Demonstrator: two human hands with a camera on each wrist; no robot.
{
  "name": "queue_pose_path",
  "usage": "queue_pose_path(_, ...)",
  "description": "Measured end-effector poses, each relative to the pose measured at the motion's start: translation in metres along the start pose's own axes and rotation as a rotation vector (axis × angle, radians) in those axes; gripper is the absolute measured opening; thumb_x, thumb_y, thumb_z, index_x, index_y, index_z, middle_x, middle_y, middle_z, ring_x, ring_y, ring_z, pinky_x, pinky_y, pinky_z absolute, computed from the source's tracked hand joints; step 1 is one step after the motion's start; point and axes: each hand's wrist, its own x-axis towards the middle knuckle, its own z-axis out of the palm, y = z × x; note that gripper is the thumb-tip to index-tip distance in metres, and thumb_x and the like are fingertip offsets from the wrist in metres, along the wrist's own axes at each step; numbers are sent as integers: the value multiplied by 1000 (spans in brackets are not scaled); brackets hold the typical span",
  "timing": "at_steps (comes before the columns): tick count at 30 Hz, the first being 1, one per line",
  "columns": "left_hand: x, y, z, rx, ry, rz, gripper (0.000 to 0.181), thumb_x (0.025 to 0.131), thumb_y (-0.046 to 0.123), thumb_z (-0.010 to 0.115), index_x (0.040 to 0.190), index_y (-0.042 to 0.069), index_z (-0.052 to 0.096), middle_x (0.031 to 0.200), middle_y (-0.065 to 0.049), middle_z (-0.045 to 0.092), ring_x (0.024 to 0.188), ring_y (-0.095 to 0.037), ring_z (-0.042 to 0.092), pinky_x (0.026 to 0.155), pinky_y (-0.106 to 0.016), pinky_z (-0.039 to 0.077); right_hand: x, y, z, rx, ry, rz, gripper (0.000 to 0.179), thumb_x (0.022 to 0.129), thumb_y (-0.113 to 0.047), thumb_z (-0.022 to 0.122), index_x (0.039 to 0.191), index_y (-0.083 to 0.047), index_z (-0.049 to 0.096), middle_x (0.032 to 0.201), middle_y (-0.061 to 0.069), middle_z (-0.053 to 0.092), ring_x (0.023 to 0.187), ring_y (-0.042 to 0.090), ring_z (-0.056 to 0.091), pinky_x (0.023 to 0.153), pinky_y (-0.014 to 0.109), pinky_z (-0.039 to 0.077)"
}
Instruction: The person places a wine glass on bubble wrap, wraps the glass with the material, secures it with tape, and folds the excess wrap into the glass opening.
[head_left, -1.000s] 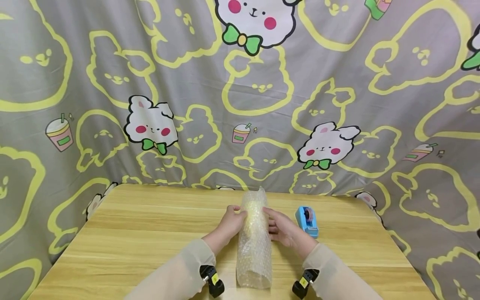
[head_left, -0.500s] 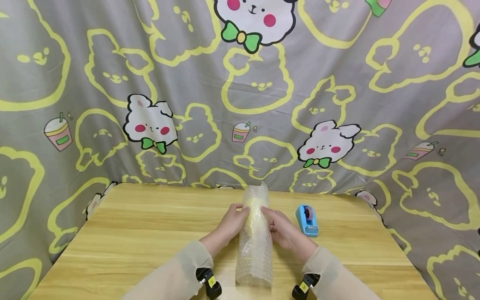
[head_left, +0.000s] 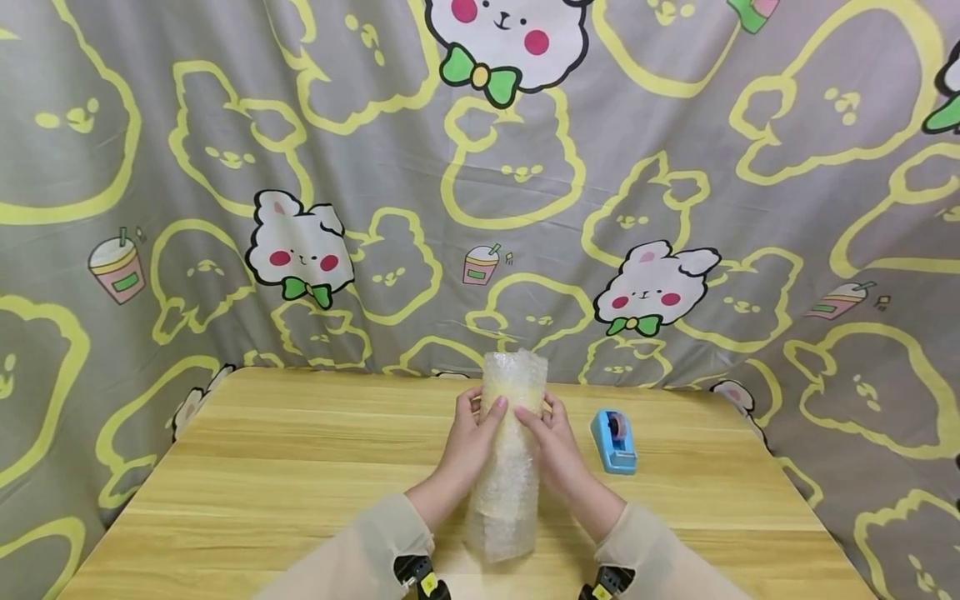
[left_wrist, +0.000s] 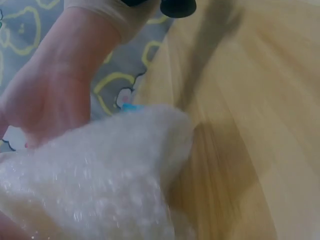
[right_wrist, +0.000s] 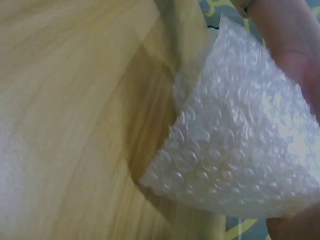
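Note:
A long roll of bubble wrap (head_left: 507, 492) is held between both hands, its far end raised past the table's back edge in the head view. Something pale yellow shows faintly through the upper part, its kind hidden by the wrap. My left hand (head_left: 465, 442) grips the left side, thumb on the near face and fingers curled behind. On the opposite side my right hand (head_left: 561, 446) grips it the same way. The loose end of the bubble wrap (right_wrist: 235, 140) flares out close over the wood in the right wrist view.
A blue tape dispenser (head_left: 617, 442) with a roll of tape stands on the wooden table (head_left: 315, 467), right of the right hand. Behind the table hangs a grey curtain (head_left: 420, 167) with cartoon prints.
The bubble wrap has been lifted and turned, its far end now higher in view. Both hands have moved from its sides to a fuller grip, thumbs on the near face.

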Motion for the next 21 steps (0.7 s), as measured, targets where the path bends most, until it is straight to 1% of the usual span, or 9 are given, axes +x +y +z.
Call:
queue_pose_path(4,-2,2,2,-13,31,26,62,102,43,56,145,4,34,133,-19,50,113,-31,56,88,-43,54,-2,0,3,-46,8,-77,68,100,-20,60,152,-9,17,147,22,41,115,22,55,93,33,50)
queue_pose_path(10,-4,4,2,-20,59,74,59,102,40,57,144,5,35,135,-19,49,119,-33,54,93,-47,52,-6,1,6,-102,19,-160,70,99,-21,60,153,-10,17,150,21,40,124,28,50,97,35,48)
queue_pose_path(15,-5,5,1,-8,72,110,57,102,39,57,144,6,36,137,-18,47,123,-33,50,96,-48,50,-7,2,8,-116,15,-203,75,98,-22,61,155,-10,14,154,20,35,134,32,42,103,41,44)
queue_pose_path(21,-6,5,0,11,79,150,56,102,38,57,144,7,36,139,-17,47,124,-32,49,95,-48,50,-8,2,7,-135,5,-249,76,99,-21,60,157,-11,12,157,19,31,140,33,36,108,43,41)
